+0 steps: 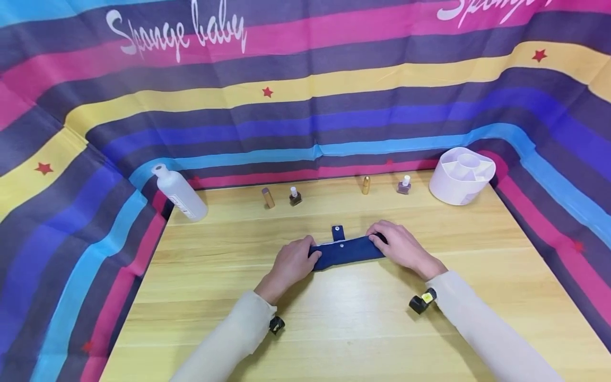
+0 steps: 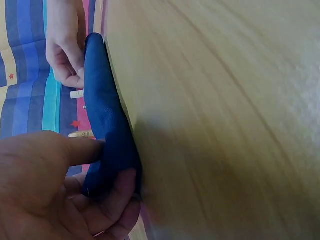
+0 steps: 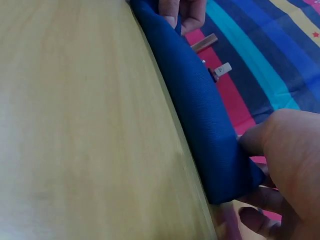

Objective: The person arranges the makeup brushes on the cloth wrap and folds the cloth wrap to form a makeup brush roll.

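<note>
Striped backdrop cloth (image 1: 305, 106) encloses a wooden counter (image 1: 334, 329) on three sides. At the rear right stands a white compartmented organizer (image 1: 461, 175); at the rear left a white bottle (image 1: 179, 192) leans against the cloth. Centre: a dark blue pouch (image 1: 347, 251) lies flat on the counter, folded or rolled into a narrow band, its snap tab (image 1: 338, 232) projecting from the far edge and not fastened. The left hand (image 1: 292, 261) grasps the pouch's left end, thumb on top and fingers curled beneath, as the left wrist view confirms (image 2: 107, 145). The right hand (image 1: 403, 246) pinches the right end likewise (image 3: 200, 115). Judged from this, the folding appears largely done; closing the tab remains. Along the back edge, smallest: two gold tubes (image 1: 268, 197) (image 1: 365, 184) and two nail polish bottles (image 1: 295, 196) (image 1: 404, 185), all well apart from the pouch.
</note>
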A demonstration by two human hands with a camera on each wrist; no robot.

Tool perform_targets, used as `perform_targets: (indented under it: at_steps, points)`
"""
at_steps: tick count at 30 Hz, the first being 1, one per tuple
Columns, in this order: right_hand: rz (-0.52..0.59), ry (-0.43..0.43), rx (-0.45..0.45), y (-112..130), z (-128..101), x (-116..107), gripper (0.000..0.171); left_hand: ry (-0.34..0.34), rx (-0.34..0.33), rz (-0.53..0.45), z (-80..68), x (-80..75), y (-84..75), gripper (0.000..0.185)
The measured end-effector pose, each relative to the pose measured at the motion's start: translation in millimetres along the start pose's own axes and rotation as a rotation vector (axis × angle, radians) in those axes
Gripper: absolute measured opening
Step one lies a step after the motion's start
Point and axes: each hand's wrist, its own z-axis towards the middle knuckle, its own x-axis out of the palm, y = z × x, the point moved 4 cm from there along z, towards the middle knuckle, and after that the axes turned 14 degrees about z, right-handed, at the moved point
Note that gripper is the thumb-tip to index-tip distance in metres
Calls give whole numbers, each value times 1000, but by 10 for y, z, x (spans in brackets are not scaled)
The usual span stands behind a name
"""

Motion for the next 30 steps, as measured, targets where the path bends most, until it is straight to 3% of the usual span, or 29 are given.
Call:
perform_targets:
  at_steps: [9,14,17,19,22,25,27,30]
  points:
    - [27,23,53,10,-56,-46,12,-14,8,16,18,-6,-15,20]
    - [-1,-1,38,69,-53,-52,13,-105,18,153,22,-10,-43,28]
    - [-53,-7,-17,128,-59,-24,15,-191,100,247,22,-16,-107,24]
    - [-68,-6,-48,149,-72,3,17,-210,182,245,25,-2,-147,19]
    - [-62,15,-56,122,-119,50,16,-146,241,118,29,37,-140,19]
    - [-43,31,-35,71,-200,75,14,-37,210,-48,32,48,-84,18]
    - [-51,26,-41,74,-247,72,14,16,196,-101,31,34,-71,16]
    - [-83,-1,-96,162,-251,61,12,44,192,-114,45,-8,-104,13]
